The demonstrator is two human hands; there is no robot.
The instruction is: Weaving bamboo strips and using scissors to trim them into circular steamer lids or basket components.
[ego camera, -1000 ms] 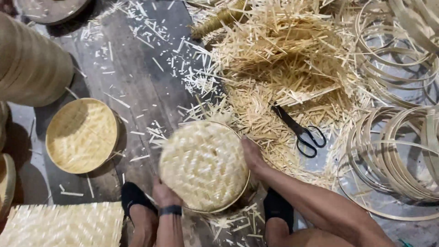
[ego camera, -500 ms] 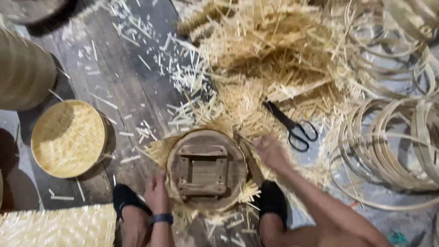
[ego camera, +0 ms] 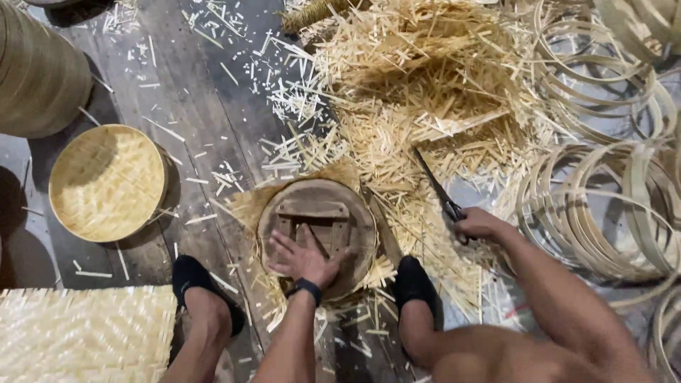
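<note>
Left hand (ego camera: 306, 257): palm down, fingers spread flat, pressing; dark band on the wrist just behind it; forearm runs straight back toward the body. Right hand (ego camera: 477, 224): reached out to the side, well apart from the left, fingers curled closed in a grip, knuckles up; forearm bare, angled back and outward. Both legs bent, a dark-shod foot on either side of the left hand.

Round form (ego camera: 317, 213): rough, worn, matt wood. Woven tray (ego camera: 106, 181): pale, matt bamboo strips. Scissors (ego camera: 441, 195): dark, dull metal. Floor boards (ego camera: 191, 106): weathered grey wood, littered with dry splinters.
</note>
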